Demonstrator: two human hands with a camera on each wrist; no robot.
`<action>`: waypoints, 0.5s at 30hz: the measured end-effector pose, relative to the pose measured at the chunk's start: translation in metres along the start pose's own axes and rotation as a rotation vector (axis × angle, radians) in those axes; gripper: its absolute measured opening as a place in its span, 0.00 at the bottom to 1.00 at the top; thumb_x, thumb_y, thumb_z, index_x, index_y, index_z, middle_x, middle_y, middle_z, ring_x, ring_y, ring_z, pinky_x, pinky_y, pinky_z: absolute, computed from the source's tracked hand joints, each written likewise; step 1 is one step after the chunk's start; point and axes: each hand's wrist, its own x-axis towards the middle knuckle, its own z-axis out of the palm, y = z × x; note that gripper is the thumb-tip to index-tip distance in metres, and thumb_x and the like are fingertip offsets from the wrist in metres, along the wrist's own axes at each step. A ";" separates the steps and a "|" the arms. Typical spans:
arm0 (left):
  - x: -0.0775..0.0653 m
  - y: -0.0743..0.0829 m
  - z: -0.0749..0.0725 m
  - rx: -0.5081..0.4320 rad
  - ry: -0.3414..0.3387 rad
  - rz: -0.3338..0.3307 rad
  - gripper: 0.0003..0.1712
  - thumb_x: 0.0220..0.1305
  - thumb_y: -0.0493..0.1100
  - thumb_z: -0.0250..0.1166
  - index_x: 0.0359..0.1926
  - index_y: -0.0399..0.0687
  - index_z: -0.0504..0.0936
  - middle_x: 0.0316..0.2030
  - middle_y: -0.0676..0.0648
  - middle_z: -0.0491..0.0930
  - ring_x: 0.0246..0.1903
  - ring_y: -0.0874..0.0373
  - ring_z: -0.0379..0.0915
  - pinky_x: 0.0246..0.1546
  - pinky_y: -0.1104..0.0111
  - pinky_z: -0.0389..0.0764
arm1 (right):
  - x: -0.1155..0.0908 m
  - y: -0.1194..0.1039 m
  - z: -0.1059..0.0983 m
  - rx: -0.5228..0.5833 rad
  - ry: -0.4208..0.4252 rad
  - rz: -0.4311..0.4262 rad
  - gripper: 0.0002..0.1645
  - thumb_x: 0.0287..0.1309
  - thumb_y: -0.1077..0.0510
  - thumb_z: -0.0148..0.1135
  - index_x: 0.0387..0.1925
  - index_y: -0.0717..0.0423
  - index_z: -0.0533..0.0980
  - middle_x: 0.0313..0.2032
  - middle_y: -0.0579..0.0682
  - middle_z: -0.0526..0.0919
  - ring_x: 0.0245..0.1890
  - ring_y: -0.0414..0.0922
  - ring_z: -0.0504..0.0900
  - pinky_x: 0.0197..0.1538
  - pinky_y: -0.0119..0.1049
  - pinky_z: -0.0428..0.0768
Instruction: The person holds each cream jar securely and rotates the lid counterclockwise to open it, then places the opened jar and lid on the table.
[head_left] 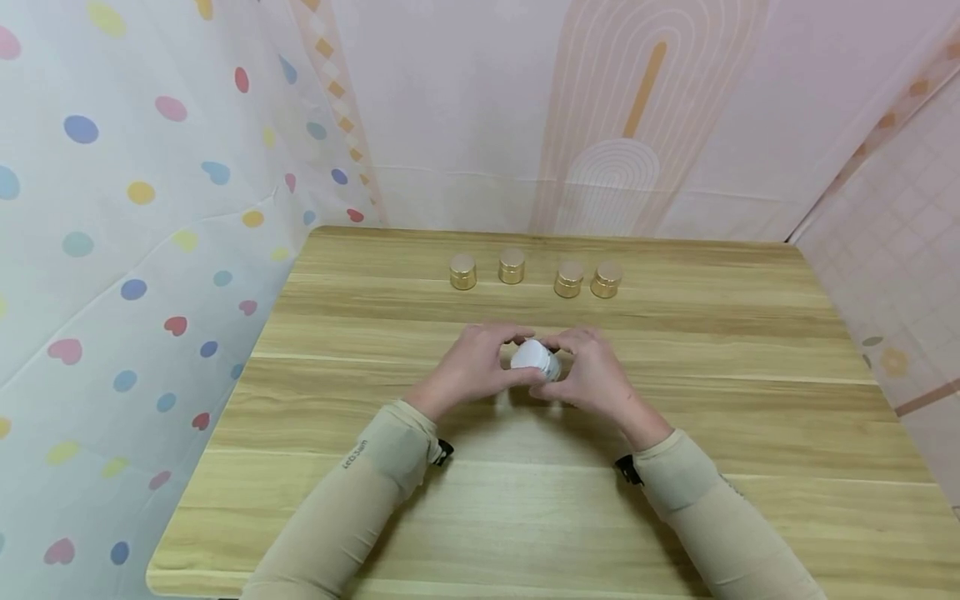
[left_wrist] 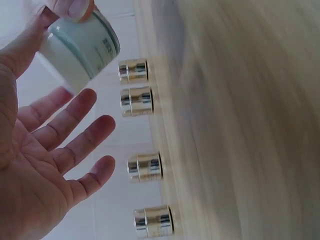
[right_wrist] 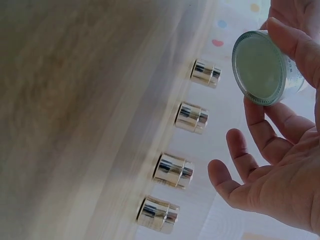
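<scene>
Above the middle of the wooden table, the left hand and right hand both grip a tilted white-lidded jar. The handling seems midway: the jar is lifted, lid on, not yet set down. Four smaller gold jars stand upright across the far side, two left, two right, obstructing neither hand.

Forearms angled inward, left fingers curved, right fingers curved

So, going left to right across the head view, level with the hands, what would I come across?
Dotted cloth → left hand → white-lidded jar → right hand → flower-print cloth.
</scene>
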 end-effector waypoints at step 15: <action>0.000 -0.002 0.001 0.001 -0.035 0.007 0.37 0.63 0.59 0.78 0.68 0.51 0.81 0.51 0.49 0.90 0.54 0.54 0.86 0.57 0.56 0.84 | 0.001 0.002 -0.004 -0.030 -0.017 0.032 0.38 0.42 0.51 0.89 0.56 0.60 0.86 0.54 0.56 0.91 0.62 0.60 0.81 0.69 0.61 0.75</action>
